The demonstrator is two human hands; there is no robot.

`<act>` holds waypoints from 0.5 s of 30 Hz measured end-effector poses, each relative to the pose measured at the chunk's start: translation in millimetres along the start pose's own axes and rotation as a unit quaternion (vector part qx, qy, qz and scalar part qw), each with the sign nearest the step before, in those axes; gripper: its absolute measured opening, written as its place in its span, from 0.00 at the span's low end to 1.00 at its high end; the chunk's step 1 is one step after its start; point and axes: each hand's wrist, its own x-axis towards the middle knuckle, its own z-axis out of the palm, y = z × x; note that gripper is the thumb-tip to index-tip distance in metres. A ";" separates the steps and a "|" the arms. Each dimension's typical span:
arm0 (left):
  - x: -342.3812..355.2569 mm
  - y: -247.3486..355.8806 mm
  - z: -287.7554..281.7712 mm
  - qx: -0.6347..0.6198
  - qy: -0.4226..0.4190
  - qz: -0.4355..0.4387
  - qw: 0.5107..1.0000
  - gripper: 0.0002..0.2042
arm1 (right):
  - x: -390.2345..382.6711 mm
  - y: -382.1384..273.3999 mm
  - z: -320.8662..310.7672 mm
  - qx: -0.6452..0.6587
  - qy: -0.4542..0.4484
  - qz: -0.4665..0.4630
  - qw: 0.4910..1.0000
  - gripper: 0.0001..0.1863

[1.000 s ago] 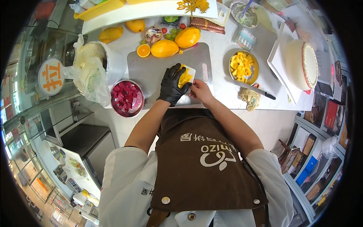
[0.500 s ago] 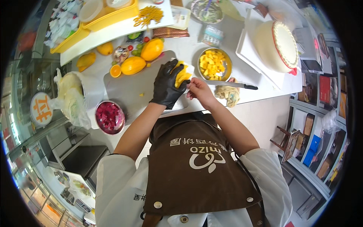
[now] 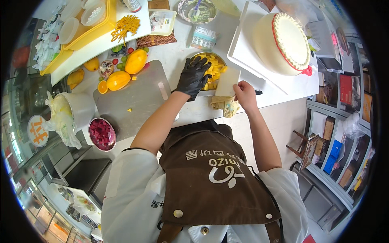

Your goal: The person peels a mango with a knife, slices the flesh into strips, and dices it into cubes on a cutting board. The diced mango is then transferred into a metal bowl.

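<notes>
My left hand (image 3: pixel 193 77), in a black glove, reaches over the left side of a metal bowl (image 3: pixel 222 59) of yellow mango cubes (image 3: pixel 213 72). Its fingers are stretched out beside the cubes, and their tips are partly hidden. Bare, my right hand (image 3: pixel 244 95) pinches the edge of a flat white scraper (image 3: pixel 229 82), which slants over the right side of the bowl. Below the bowl lies a crumpled cloth (image 3: pixel 225 105). A knife handle (image 3: pixel 258 92) shows behind my right hand, the rest mostly covered.
A grey cutting board (image 3: pixel 133 101) lies left, with a peeled mango (image 3: pixel 118 80) and another peeled mango (image 3: pixel 136 61) at its far edge. Nearer stands a bowl of dark red cubes (image 3: pixel 102 133). A tall white cake (image 3: pixel 279 44) occupies the right side.
Both hands have moved right from the cutting board to the bowl. The mango held against the scraper is now at the bowl, and the scraper shows flat over its edge. The view has shifted.
</notes>
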 end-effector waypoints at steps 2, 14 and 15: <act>-15.5 0.9 -32.2 -0.046 0.035 -0.037 0.998 0.19 | -6.1 8.3 -5.6 -0.037 0.061 -0.035 0.997 0.14; -130.0 -116.7 -107.9 0.169 0.050 -0.190 0.966 0.23 | -12.0 3.0 26.3 0.086 0.021 -0.041 0.995 0.11; -132.6 -117.4 -105.7 0.155 0.060 -0.204 0.965 0.23 | -13.6 1.9 28.7 0.070 0.023 -0.058 0.996 0.11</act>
